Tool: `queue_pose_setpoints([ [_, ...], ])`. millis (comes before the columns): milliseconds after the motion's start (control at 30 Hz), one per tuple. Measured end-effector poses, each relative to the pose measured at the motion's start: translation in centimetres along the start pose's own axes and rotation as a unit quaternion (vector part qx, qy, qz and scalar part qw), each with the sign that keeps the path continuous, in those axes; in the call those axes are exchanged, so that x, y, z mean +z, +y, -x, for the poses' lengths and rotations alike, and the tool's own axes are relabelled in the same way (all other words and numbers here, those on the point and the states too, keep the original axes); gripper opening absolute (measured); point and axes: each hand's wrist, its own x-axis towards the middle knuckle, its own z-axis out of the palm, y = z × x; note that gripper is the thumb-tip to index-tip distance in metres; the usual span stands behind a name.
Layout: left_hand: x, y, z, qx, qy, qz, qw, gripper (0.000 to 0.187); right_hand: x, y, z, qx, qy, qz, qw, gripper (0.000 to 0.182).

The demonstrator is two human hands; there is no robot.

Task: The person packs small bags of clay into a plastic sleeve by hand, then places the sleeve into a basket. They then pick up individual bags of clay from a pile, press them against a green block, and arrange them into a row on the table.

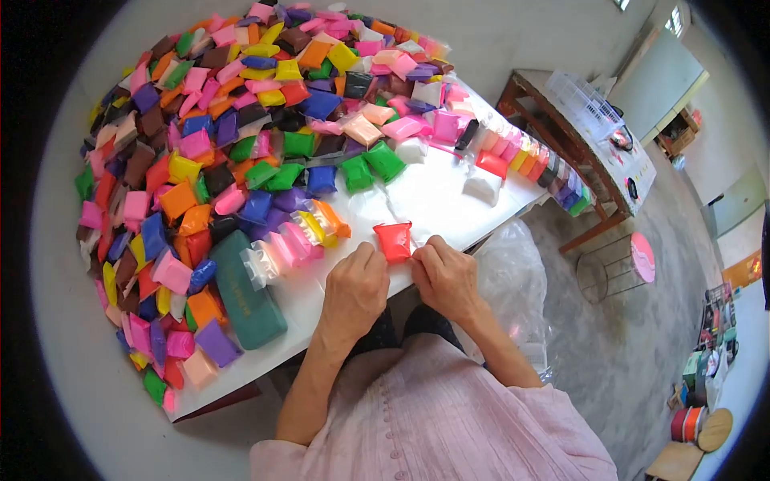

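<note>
A small plump red packet (pixel 393 242) in clear film is between my two hands, over the front edge of the white table. My left hand (pixel 357 287) is closed, its fingertips pinched at the packet's lower left side. On the other side, my right hand (pixel 446 278) is closed too, thumb and finger pinching the packet's right edge. Left of my hands, a short row of pink, yellow and orange packets (pixel 298 240) leans beside a dark green case (pixel 247 293). A red packet (pixel 491 165) and a white packet (pixel 482 187) lie farther right.
A large heap of colourful packets (pixel 216 152) covers the table's left and back. Another packet row (pixel 525 157) runs along the right end of the white table (pixel 433 191). Clear plastic bags (pixel 513 276) hang by the edge. A stool (pixel 634 260) and wooden desk (pixel 597 152) stand right.
</note>
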Motion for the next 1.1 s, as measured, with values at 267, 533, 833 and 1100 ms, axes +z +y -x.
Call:
queue_pose_setpoints([
  [267, -0.1, 0.0, 0.1, -0.005, -0.008, 0.014, 1.0, 0.012, 0.1, 0.1, 0.7, 0.006, 0.0, 0.004, 1.0, 0.016],
  [533, -0.3, 0.1, 0.1, 0.0, -0.019, 0.031, 0.999, 0.01, -2.6, 0.3, -2.3, -0.067, -0.007, -0.02, 0.997, 0.034],
  [833, -0.3, 0.0, 0.4, 0.009, -0.017, 0.001, 1.0, 0.009, -0.8, 1.9, -1.6, -0.027, 0.012, 0.018, 0.999, 0.044],
  [1100, -0.2, 0.1, 0.5, 0.034, -0.009, -0.045, 0.998, 0.009, -1.4, 1.6, -3.7, 0.202, -0.058, -0.197, 0.958, 0.018],
])
